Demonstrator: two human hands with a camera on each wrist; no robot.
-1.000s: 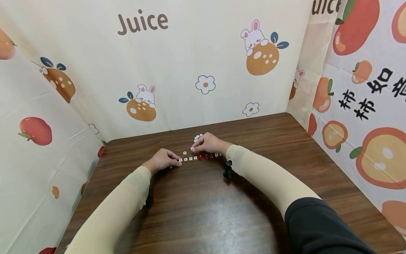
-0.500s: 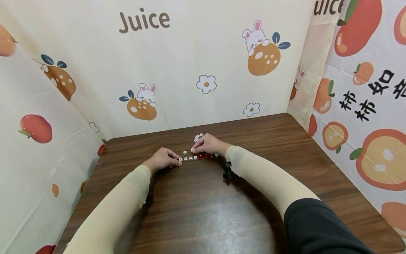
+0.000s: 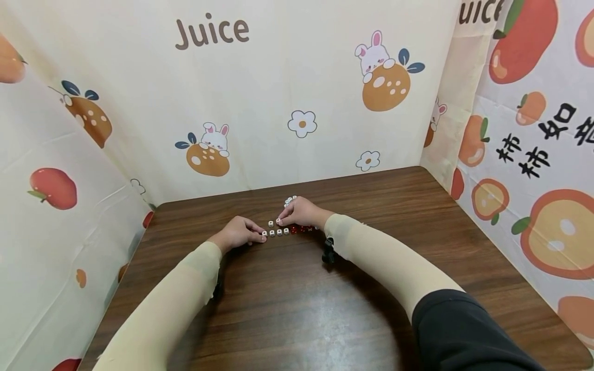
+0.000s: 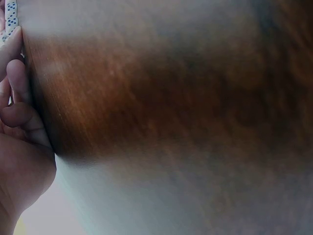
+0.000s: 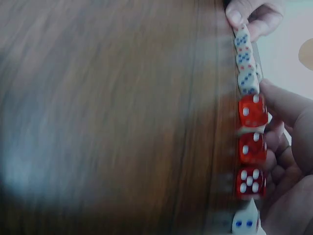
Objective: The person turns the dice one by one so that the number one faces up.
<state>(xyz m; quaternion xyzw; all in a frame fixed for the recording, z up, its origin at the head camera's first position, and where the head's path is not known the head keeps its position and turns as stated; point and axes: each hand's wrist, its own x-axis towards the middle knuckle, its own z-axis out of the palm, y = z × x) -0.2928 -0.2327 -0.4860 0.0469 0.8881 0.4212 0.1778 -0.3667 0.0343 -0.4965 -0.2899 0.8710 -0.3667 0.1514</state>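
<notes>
A row of small white plastic dice and translucent red dice stands mostly assembled. Left hand, fingers curled, steadies its end; right hand pinches another white die. Loose white dice remain.

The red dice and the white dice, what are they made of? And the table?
The red dice look like clear, see-through plastic: light glows through them and they shine. The white dice look like solid, glossy plastic with painted blue and red dots, though the picture is blurred. The table looks like dark wood or a wood-look top: brown grain lines with a soft sheen.
</notes>
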